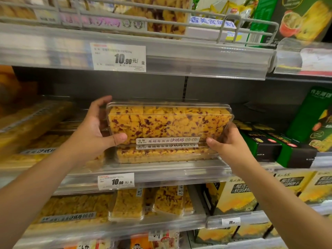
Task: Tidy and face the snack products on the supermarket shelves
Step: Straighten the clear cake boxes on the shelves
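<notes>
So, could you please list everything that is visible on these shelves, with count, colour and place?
held snack box: one, clear plastic with yellow and red snack, gripped at both ends at the middle shelf
snack box below it: one, same kind, lying on the middle shelf
price tags: two white, upper rail and middle rail, both reading 10.90
green and black cartons: several, right of the middle shelf
yellow boxes: several, lower right shelf
clear snack packs: several, yellow, lower shelf
wire fence: one, grey, top shelf
left hand: fingers round the box's left end
right hand: holding the box's right end
</notes>
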Tool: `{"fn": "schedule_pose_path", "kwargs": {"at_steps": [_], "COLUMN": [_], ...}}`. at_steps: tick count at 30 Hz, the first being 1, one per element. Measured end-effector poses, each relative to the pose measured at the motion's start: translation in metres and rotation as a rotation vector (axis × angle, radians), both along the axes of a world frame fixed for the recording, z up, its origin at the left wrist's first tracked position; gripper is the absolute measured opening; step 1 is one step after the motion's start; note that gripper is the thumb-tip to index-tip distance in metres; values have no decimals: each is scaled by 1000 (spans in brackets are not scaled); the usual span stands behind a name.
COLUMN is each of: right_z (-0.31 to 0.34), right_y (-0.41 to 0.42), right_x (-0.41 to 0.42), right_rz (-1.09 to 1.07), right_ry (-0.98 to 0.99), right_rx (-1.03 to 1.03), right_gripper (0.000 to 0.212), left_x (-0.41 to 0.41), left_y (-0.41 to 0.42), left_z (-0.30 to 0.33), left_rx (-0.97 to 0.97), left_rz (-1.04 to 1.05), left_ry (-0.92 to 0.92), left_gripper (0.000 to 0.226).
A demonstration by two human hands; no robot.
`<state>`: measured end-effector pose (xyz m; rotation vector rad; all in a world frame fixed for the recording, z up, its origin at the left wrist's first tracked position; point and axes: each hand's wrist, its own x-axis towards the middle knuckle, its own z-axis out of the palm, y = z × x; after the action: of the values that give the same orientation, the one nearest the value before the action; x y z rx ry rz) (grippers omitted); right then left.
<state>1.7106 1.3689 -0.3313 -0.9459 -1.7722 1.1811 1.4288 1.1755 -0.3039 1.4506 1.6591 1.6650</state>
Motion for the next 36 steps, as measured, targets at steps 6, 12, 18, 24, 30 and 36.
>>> {"fn": "schedule_pose_path", "kwargs": {"at_steps": [6, 12, 18, 24, 30, 36], "right_z": [2, 2, 0, -6, -18, -14], "right_y": [0, -1, 0, -1, -43, -141], "right_x": [0, 1, 1, 3, 3, -42], "right_rz": [39, 63, 60, 48, -214, -350], "right_ry": [26, 26, 18, 2, 83, 62], "right_rx": [-10, 4, 9, 20, 160, 387], "right_gripper": [74, 72, 72, 75, 69, 39], "left_x": [-4, -6, -2, 0, -8, -35], "left_y": [2, 2, 1, -3, -34, -105], "left_z": [-3, -5, -6, -9, -28, -54], "left_rx": [-13, -25, -42, -2, 143, 38], "left_rz": [-8, -1, 7, 98, 111, 79], "left_ry": [4, 9, 27, 64, 117, 297], "left_gripper": [88, 85, 86, 96, 91, 57]}}
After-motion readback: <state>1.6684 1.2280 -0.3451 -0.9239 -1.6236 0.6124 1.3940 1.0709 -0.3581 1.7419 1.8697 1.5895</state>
